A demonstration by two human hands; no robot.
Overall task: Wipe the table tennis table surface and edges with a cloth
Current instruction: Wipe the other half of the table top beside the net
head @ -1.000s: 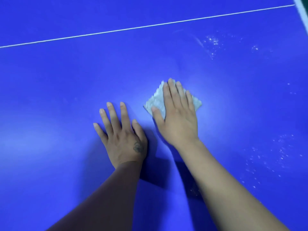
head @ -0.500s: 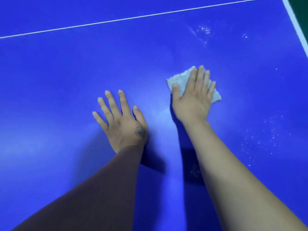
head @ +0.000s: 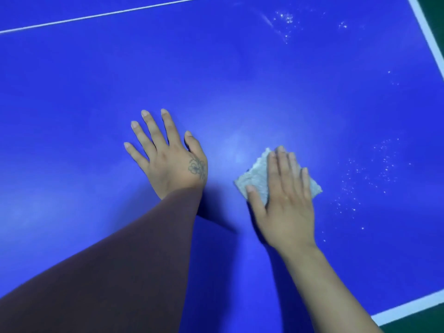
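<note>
The blue table tennis table (head: 240, 75) fills the view. A small folded white cloth (head: 257, 179) lies flat on it right of centre. My right hand (head: 286, 200) presses down on the cloth with straight fingers and covers most of it. My left hand (head: 168, 155) rests flat on the bare surface to the cloth's left, fingers spread, holding nothing. White specks of dust (head: 370, 174) lie on the table just right of the cloth, and more white specks (head: 286, 20) lie at the far right.
A thin white centre line (head: 96, 15) crosses the far left of the table. White edge stripes mark the right edge (head: 427, 34) and the near right edge (head: 408, 308). Dark green floor (head: 422, 323) shows beyond the corner.
My right hand has slid the cloth back toward me from the far right. The left hand has stayed planted. The view has shifted, and the near right corner now shows.
</note>
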